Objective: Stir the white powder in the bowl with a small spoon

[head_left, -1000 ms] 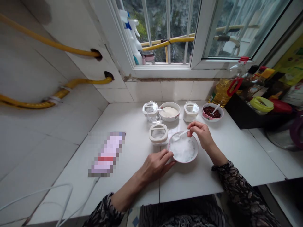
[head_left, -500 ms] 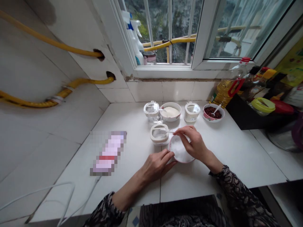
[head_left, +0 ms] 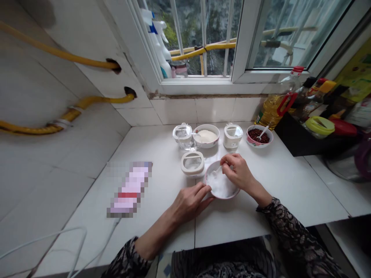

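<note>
With fingers pinched, my right hand (head_left: 236, 170) holds a small white spoon (head_left: 215, 171), its bowl down at the white grains in a pink-rimmed bowl (head_left: 222, 198). My left hand (head_left: 193, 199) grips that bowl's left rim between thumb and fingers. Just left of the bowl stands a clear seasoning jar (head_left: 192, 165) with an off-white rim. Behind it are another clear jar (head_left: 183, 135), a bowl of cream-coloured powder (head_left: 206, 136) and a third jar (head_left: 232, 135). A bowl of dark red flakes (head_left: 259, 136) with a white spoon sits farther right.
A blurred-out phone-like object (head_left: 130, 189) lies on the left of the white tiled counter (head_left: 232, 227), with a white cable (head_left: 84, 239) below it. An oil bottle (head_left: 274, 104), other bottles and a yellow-green lidded container (head_left: 320, 126) crowd the right. A window is behind.
My right hand has brought the spoon from over the front seasoning jar rightward and down into the bowl of white grains. My left hand keeps its hold on the bowl.
</note>
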`<state>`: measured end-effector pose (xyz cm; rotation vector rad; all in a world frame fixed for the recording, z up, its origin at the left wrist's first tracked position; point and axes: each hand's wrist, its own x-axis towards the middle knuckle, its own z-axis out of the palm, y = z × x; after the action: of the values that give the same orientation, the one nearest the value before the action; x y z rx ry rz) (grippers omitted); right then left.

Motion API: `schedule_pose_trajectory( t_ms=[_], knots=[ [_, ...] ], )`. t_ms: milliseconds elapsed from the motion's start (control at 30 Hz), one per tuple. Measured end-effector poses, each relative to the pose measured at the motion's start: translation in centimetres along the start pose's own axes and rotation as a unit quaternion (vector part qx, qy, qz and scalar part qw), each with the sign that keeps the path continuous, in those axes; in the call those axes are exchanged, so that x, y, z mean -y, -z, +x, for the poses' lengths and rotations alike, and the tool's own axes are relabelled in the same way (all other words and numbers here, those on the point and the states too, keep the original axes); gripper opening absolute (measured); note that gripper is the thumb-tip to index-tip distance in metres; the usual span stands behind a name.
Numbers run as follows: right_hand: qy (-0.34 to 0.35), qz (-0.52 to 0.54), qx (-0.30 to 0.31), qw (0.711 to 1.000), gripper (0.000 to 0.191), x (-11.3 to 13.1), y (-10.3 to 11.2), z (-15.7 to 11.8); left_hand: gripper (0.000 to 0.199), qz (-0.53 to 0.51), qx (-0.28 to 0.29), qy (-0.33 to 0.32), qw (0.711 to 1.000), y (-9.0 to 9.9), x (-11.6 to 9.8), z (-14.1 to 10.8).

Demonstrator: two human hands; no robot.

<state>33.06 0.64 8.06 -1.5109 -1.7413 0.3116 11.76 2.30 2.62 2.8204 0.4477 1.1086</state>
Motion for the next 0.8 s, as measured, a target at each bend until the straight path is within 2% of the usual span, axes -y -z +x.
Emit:
schedule_pose_trajectory(
  t_ms=[167,333,600,800],
  knots=[
    [-0.083,0.101,-0.011,0.991,0.014,-0.3,0.4,0.2,0.017,-0.003,0.0,-0.001,1.0,0.1,0.0,0.0],
    [-0.179,0.254,-0.033,0.95,0.011,-0.9,0.8,0.7,0.017,0.0,0.003,0.0,1.0,0.2,0.0,0.1],
    [-0.232,0.356,-0.047,0.904,0.01,-1.0,1.2,1.3,0.017,0.004,0.001,-0.001,1.0,0.0,0.0,0.0],
    [-0.234,0.409,-0.061,0.88,0.011,-0.8,1.0,1.4,0.017,0.004,0.004,0.001,1.0,0.0,0.0,0.0]
  ],
)
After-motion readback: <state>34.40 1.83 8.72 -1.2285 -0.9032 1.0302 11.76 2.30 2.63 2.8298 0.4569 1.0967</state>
